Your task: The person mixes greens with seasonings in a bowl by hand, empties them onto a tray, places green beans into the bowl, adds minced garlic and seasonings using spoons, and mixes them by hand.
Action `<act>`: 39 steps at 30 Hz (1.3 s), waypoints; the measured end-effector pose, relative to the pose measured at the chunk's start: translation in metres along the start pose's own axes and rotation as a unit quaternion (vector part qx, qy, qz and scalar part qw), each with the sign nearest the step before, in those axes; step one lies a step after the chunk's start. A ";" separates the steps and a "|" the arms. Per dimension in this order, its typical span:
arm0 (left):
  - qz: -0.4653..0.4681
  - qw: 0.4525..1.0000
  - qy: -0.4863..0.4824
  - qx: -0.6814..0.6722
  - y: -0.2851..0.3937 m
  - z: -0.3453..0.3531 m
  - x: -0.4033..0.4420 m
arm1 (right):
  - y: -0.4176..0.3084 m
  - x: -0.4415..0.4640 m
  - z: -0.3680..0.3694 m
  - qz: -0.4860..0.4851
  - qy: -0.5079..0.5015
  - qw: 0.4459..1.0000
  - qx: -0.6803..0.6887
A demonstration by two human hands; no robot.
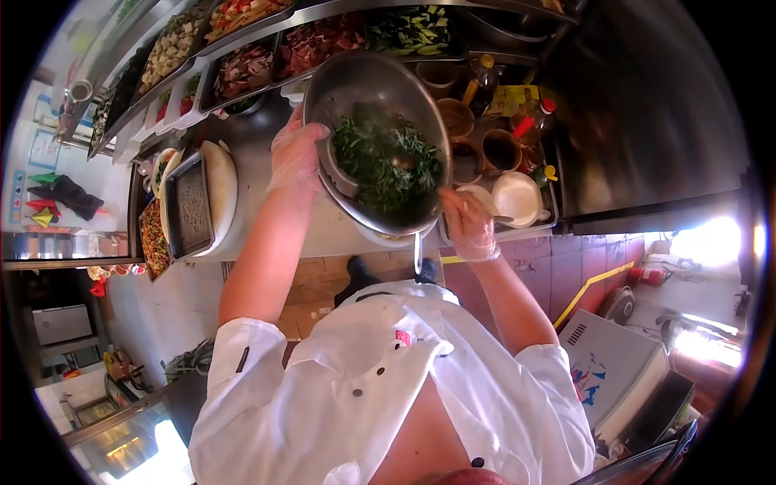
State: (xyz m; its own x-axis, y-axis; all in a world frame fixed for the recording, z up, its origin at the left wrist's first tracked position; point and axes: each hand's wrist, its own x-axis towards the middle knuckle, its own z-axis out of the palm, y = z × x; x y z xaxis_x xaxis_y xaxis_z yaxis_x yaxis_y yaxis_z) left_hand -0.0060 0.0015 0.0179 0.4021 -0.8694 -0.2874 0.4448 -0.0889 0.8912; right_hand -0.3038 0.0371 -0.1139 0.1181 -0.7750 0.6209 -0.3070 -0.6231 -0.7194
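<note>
A large metal mixing bowl (322, 79) is held tilted over the counter, with chopped leafy greens (376, 166) inside. White specks lie on the greens, and a small brownish round patch shows among them. My left hand (297, 145), in a clear plastic glove, grips the bowl's left rim with the thumb over the edge. On the opposite side my gloved right hand (470, 225) has its fingers curled at the lower right rim; its fingertips are partly hidden. A thin utensil handle (503, 219) shows just beside that hand. Below the bowl hangs a narrow metal strip (418, 252).
Right of the bowl, a tray (554, 212) holds seasoning tubs, a white-filled container (517, 199) and a red-capped bottle (543, 113). Trays of sliced meat (319, 44) and cut green vegetables (411, 31) line the back. A rectangular pan (187, 206) sits at left.
</note>
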 end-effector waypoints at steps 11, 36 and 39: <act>0.001 0.999 0.027 0.031 -0.003 0.002 -0.001 | 0.127 -0.007 -0.096 0.297 0.183 0.929 -0.120; 0.012 0.999 0.021 0.039 -0.006 -0.006 0.006 | 0.224 -0.015 -0.099 0.412 0.105 0.872 -0.241; 0.005 1.000 0.007 0.025 0.000 0.003 -0.005 | 0.204 0.000 -0.112 0.445 0.153 0.868 -0.159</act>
State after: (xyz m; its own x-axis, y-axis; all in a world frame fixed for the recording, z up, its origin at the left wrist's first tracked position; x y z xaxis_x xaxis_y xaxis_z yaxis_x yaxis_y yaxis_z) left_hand -0.0105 0.0039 0.0203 0.4170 -0.8637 -0.2831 0.3997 -0.1055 0.9106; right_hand -0.4721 -0.0784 -0.2253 -0.5416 -0.8392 -0.0482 -0.3980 0.3065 -0.8646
